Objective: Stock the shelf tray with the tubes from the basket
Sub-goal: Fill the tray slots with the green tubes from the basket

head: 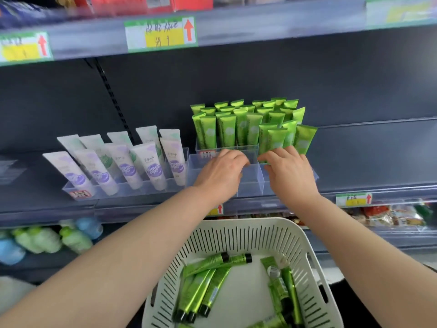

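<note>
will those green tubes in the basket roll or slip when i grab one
The green tubes in the basket look glossy, so probably a bit slippery. Round black caps might let one roll, though the flat crimped ends likely stop it. Slim, so probably light.

Standing tubes (238,129) fill the back of the shelf tray (250,183), a neighbouring tray (132,189) to its left, the basket (236,229) of loose tubes (203,287) below in front.

The clear tray (251,185) is open in front — green tubes (236,129) crowd its rear.
</note>
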A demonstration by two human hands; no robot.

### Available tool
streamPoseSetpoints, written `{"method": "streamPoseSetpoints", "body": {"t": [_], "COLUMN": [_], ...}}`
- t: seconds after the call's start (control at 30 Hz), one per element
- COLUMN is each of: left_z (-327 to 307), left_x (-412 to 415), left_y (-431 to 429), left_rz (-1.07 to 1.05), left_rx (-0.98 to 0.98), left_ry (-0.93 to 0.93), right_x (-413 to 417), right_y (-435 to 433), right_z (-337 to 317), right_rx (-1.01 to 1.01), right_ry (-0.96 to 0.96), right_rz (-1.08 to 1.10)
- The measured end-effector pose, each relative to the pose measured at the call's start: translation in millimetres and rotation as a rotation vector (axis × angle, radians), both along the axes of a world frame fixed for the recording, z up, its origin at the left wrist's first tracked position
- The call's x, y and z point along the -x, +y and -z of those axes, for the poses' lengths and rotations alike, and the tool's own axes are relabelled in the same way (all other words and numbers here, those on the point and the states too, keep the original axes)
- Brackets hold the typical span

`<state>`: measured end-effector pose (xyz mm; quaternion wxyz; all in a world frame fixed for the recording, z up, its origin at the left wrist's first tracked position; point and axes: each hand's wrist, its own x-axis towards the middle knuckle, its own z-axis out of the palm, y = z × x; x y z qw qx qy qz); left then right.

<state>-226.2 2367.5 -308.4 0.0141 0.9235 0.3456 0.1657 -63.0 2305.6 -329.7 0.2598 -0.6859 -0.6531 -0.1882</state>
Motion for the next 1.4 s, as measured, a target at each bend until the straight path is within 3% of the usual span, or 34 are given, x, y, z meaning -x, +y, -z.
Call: {"method": "streamPoseSetpoints", "body": {"t": [0.4,0.73,0.9,1.03,1.17,1.4], "left_z": [108,205,221,221,223,228], "left_x": [71,96,101,96,96,102], "left_y": [-63,-103,-104,-105,-105,-98], "left_rz": [-0.010,-0.222,-0.297,-0.283,-0.274,-0.332], "left_rx": [0.110,0.492,0.558,0.570,0.562,0.586], "left_ry": [0.033,0.121,0.150,0.144,0.139,0.129], "right_x": [53,68,83,91,87,73], "right_y": [-61,-101,-107,-106,-105,-105], "right_z": [121,192,202,215,223,221], "right_rx": [0.434,1.109,1.401,1.463,1.461,1.323], "right_ry": [0.037,0.015,-0.174,-0.381,-0.432,-0.040], "right_rz": [-0.066,-0.184,-0.342,-0.507,-0.547,-0.366]}}
